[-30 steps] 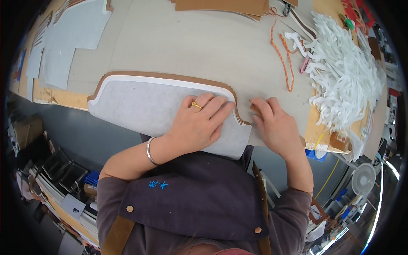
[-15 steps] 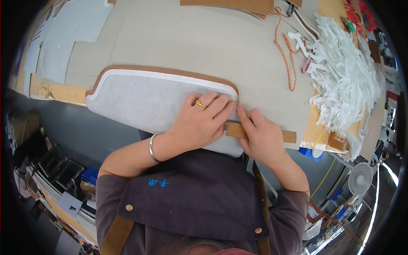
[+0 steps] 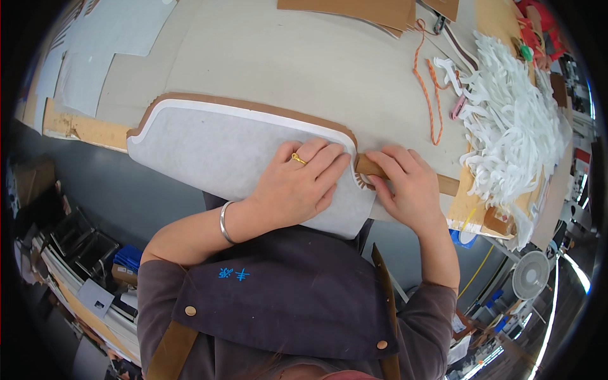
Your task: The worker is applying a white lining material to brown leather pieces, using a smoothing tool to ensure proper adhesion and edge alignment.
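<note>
A panel (image 3: 209,149) with a pale grey backing, a white band and a brown rim lies over the table's near edge. My left hand (image 3: 304,174) rests on its right part, fingers slightly bent and pressing down, with a yellow ring on one finger. My right hand (image 3: 405,180) grips a flat brown stick (image 3: 370,166) between thumb and fingers. The stick's left end meets the panel's right edge, close to my left fingertips. Just below that, small notched brown folds (image 3: 362,182) show along the inward curve. The stick's other end sticks out right of my hand.
A heap of white strips (image 3: 513,114) covers the table's right side, near an orange cord (image 3: 425,95) and a small pink tool (image 3: 458,106). Brown sheets (image 3: 354,14) lie at the far edge, white pattern pieces (image 3: 120,38) at far left. A fan (image 3: 531,275) stands at lower right.
My right hand has moved right and slightly up, and the stick with it, now at the panel's right edge. The notched folds have come into sight. The left hand stays in place.
</note>
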The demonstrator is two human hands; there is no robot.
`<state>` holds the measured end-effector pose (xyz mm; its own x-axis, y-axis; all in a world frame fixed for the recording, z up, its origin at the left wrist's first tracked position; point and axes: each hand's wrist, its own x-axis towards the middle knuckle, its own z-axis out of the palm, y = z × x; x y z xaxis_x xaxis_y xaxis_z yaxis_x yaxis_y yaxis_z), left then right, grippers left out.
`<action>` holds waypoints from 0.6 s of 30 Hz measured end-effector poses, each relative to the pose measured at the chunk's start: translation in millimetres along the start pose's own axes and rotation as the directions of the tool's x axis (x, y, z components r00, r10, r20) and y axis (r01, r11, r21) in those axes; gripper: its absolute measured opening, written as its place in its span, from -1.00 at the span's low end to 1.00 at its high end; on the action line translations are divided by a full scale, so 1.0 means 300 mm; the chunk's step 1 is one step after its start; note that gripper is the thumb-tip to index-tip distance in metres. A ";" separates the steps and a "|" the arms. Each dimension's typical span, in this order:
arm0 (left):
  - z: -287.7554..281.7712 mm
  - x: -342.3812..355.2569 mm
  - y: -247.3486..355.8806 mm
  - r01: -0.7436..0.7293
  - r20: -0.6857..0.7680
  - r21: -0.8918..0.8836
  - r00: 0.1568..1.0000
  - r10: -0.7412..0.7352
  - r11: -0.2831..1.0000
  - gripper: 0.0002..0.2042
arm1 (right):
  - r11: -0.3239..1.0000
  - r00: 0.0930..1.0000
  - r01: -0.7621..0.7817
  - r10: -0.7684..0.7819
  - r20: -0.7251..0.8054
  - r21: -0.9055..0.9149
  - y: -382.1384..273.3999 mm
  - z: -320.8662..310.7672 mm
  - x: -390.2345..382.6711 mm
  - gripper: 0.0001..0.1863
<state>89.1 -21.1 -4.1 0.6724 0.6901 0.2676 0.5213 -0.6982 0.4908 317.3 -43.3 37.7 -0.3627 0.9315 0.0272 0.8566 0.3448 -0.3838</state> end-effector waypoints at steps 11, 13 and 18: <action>-0.009 0.010 0.005 -0.014 0.035 0.045 0.999 0.012 0.999 -0.54 | 0.985 0.985 0.146 -0.153 -0.077 -0.091 0.031 0.029 0.017 -0.63; -0.012 0.012 0.008 -0.006 0.042 0.058 0.999 0.004 0.998 -0.55 | 0.982 0.984 0.156 -0.164 -0.073 -0.103 0.035 0.026 0.027 -0.63; -0.009 0.011 0.013 0.001 0.050 0.093 0.999 -0.006 0.996 -0.56 | 0.973 0.976 0.202 -0.209 -0.059 -0.109 0.057 0.022 0.061 -0.64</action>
<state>91.9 -21.0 0.8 0.6951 0.6836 0.2227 0.5685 -0.7122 0.4117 322.9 -21.2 25.6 -0.5115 0.8440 0.1614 0.8005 0.5363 -0.2674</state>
